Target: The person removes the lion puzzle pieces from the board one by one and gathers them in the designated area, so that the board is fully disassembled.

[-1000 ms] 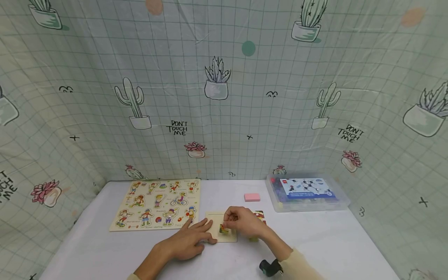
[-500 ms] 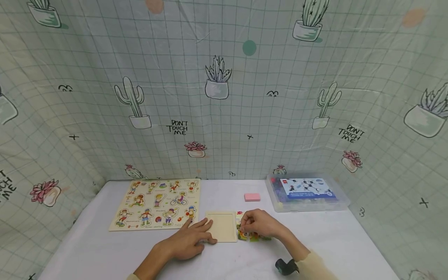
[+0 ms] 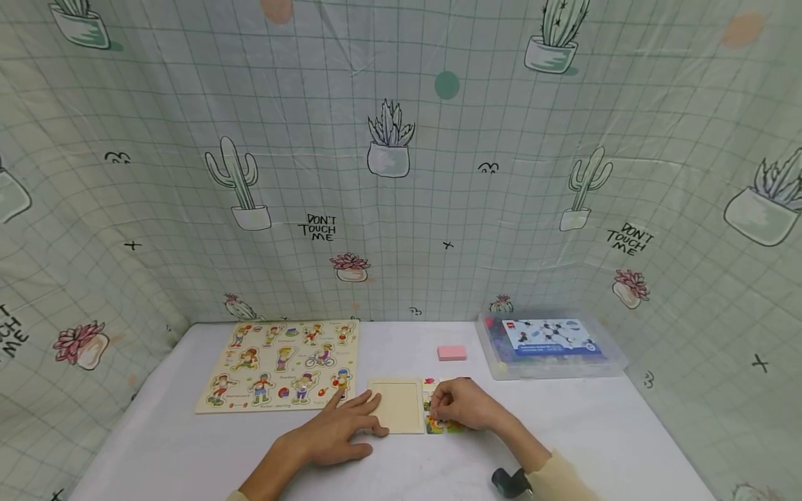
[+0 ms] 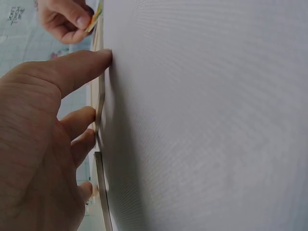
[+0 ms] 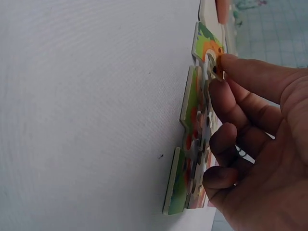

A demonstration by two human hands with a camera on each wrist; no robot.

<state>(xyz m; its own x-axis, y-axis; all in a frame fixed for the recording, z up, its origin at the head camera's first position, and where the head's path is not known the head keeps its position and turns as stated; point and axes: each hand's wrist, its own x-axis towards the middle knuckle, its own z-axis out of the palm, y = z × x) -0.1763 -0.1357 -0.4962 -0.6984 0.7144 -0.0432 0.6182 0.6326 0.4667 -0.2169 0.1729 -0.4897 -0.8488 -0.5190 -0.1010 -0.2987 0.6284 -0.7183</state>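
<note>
My left hand (image 3: 332, 435) lies with spread, straight fingers over the left edge of a small, pale wooden puzzle tray (image 3: 401, 407), whose recess is bare. To the right of that tray, my right hand (image 3: 466, 405) pinches a green-and-orange puzzle piece (image 5: 206, 43) between thumb and finger. The held piece sits at the near-left corner of several loose, colourful pieces; a green-edged piece (image 5: 190, 96) and another green piece (image 5: 174, 185) show in the right wrist view. In the head view, my right hand hides part of this group.
A large wooden picture board (image 3: 269, 369) with figures lies at the left, close to my left fingertips. Behind the loose pieces is a pink block (image 3: 451, 353). A clear plastic case (image 3: 551, 346) with a blue-and-white label stands at the back right.
My right hand has moved right, from above the tray to the loose pieces, and the piece seen over the tray has gone with it. My left hand has stayed in place.
</note>
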